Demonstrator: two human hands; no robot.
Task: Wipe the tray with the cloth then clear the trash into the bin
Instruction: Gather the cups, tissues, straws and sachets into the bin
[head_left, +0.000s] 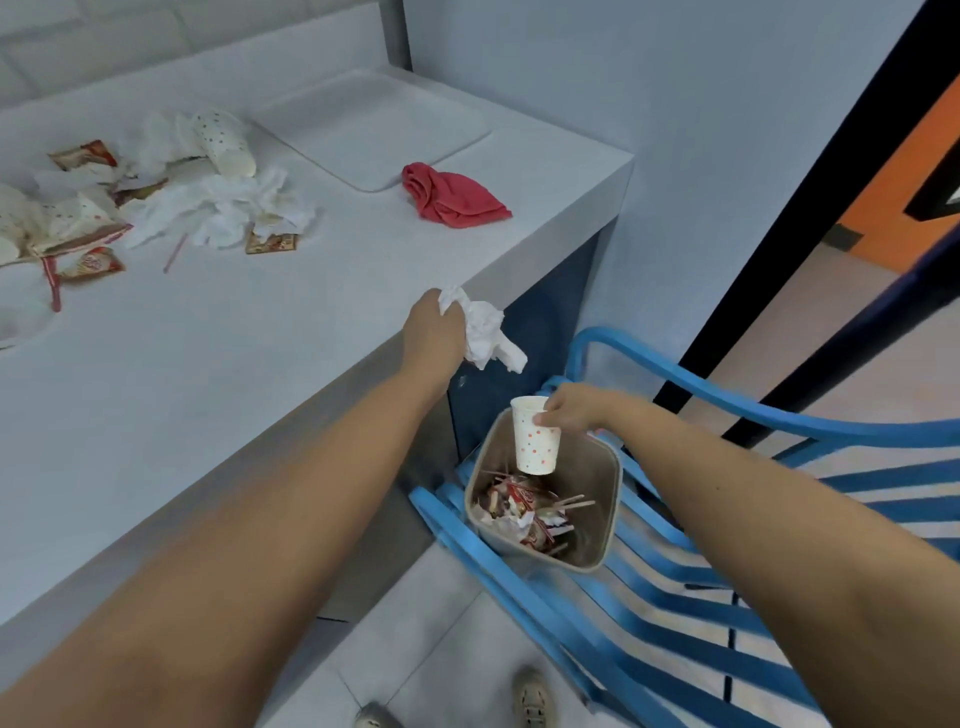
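Tray, cloth on white counter; bin on blue chair.

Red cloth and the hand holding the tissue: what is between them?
Nothing: the head view shows only bare white counter between the red cloth and the left hand, which grips the crumpled tissue.

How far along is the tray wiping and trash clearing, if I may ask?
Tray looks bare, red cloth set beside it. Right hand holds a dotted cup over the part-filled bin; left hand grips crumpled tissue. A trash pile is left on the counter.
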